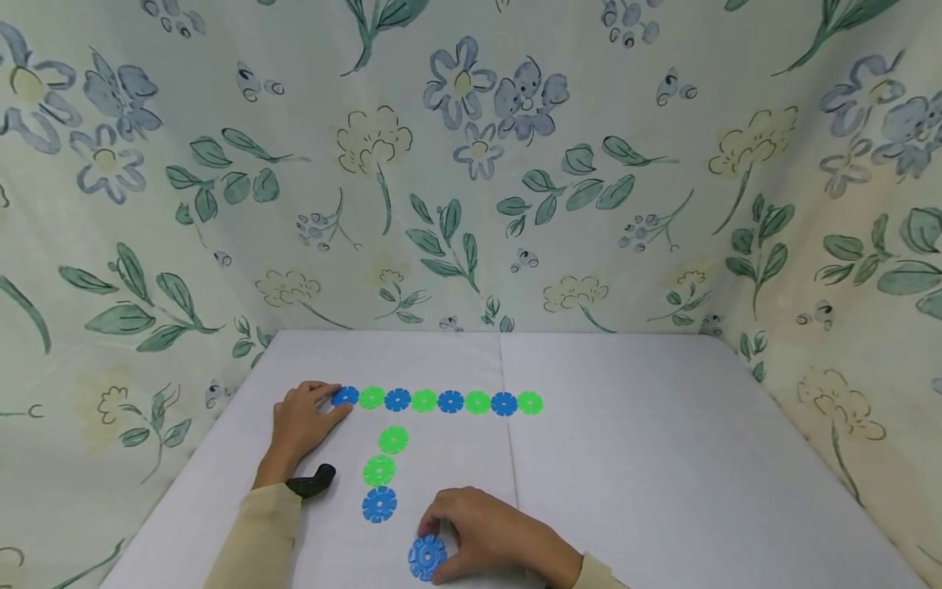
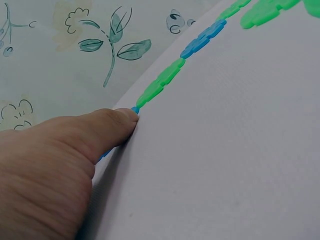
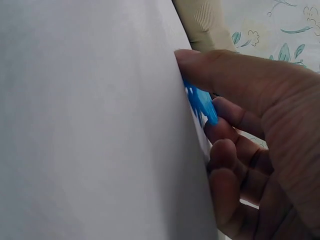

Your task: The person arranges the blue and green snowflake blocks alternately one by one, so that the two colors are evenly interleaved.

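Observation:
At the left end of a straight row of flat notched plastic discs, my left hand (image 1: pixel 303 419) pinches the blue end disc (image 1: pixel 344 397) between thumb and fingers. Green and blue discs alternate along that row, from the green disc (image 1: pixel 371 398) beside it to a green disc (image 1: pixel 530 402) at the right end. Near the front of the table, my right hand (image 1: pixel 489 528) holds another blue disc (image 1: pixel 427 558) by its edges, thumb below and fingers above. The right wrist view shows this blue disc (image 3: pixel 201 102) partly hidden by the thumb.
Below the row lie two green discs (image 1: pixel 393 440) and a blue disc (image 1: pixel 379 505) in a slanting line. The white-covered table (image 1: pixel 662 458) has a crease near its middle. Flower-printed cloth (image 1: pixel 471 245) stands behind and at both sides. A black wrist device (image 1: pixel 312 481) sits beside the left sleeve.

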Action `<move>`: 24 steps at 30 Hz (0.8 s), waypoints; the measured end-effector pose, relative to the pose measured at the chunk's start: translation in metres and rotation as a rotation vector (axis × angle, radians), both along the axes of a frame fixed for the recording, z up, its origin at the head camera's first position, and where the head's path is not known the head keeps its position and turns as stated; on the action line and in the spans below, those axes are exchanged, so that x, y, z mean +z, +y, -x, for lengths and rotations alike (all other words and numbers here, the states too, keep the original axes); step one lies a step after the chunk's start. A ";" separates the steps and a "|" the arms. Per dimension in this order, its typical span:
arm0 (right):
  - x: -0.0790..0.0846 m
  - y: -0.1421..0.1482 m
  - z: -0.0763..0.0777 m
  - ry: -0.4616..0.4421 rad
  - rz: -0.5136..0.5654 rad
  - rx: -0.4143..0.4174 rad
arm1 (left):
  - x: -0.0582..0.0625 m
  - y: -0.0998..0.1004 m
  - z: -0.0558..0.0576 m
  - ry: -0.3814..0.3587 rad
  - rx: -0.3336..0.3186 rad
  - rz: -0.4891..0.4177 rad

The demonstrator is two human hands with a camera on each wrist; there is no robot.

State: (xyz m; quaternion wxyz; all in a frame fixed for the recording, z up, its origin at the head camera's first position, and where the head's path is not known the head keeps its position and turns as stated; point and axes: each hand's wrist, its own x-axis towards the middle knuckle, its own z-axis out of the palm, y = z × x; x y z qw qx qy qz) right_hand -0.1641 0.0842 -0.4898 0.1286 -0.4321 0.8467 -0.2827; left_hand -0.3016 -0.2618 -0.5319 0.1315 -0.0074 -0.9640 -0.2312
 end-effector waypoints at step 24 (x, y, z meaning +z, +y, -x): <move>-0.002 0.000 -0.001 0.058 0.027 0.022 | 0.001 0.002 -0.001 0.013 -0.001 0.007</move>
